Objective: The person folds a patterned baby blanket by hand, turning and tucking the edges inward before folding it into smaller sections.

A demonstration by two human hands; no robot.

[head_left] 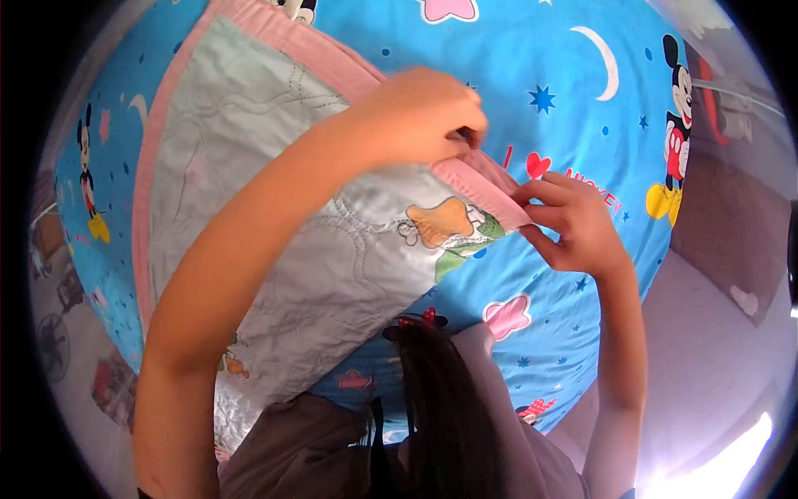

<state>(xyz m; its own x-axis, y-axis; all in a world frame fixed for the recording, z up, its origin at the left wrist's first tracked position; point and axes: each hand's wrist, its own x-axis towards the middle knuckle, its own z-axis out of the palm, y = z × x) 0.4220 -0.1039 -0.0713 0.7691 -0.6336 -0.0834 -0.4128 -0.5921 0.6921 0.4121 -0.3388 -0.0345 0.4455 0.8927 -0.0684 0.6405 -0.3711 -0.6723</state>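
A pale quilt (274, 216) with a pink border and printed cartoon figures lies at a slant over a blue bedsheet (515, 50). My left hand (420, 116) is closed on the quilt's pink upper edge, its fingers curled and partly hidden. Farther right, my right hand (573, 223) pinches the pink corner of the quilt between thumb and fingers. Between the two hands, the border looks doubled along the edge. The lower edge of the quilt runs down toward my lap.
The sheet shows moons, stars and mouse characters. My dark hair (440, 407) hangs in front of my clothing at the bottom. On the left, a fan (54, 341) stands on the floor. A brown mat or panel (719, 233) lies right of the bed.
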